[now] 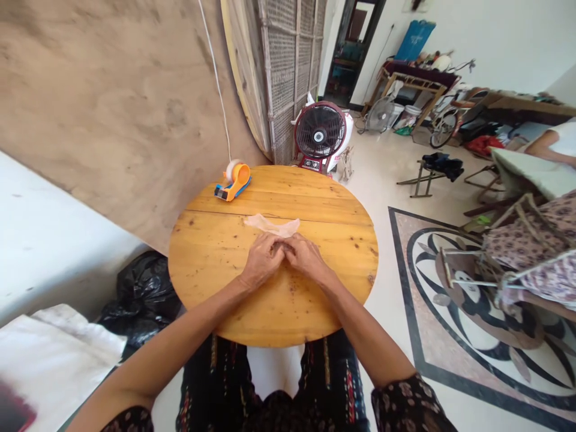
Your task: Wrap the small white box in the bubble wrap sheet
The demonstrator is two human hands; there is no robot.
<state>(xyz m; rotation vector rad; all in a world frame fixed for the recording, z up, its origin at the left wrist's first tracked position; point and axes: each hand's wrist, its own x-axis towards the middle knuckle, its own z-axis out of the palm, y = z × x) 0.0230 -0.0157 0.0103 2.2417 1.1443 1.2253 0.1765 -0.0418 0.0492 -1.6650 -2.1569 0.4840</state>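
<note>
A thin, pale pink, see-through piece of material [272, 225] lies just past my fingers, its two ends spread out to left and right. I cannot tell whether it is cloth or plastic film. My left hand [262, 259] is closed in a pinch at its near edge. Beside it, my right hand [305, 256] is pinched too, and the fingertips of both hands meet at the middle of the piece. The part between the fingers is hidden. Under both hands is the round wooden table [265, 312].
An orange and blue tape dispenser [234, 180] stands at the table's far left edge. Behind the table is a fan [320, 135]. A black plastic bag [146, 294] sits at left. On the right, a person's arm [551, 148] rests on another table.
</note>
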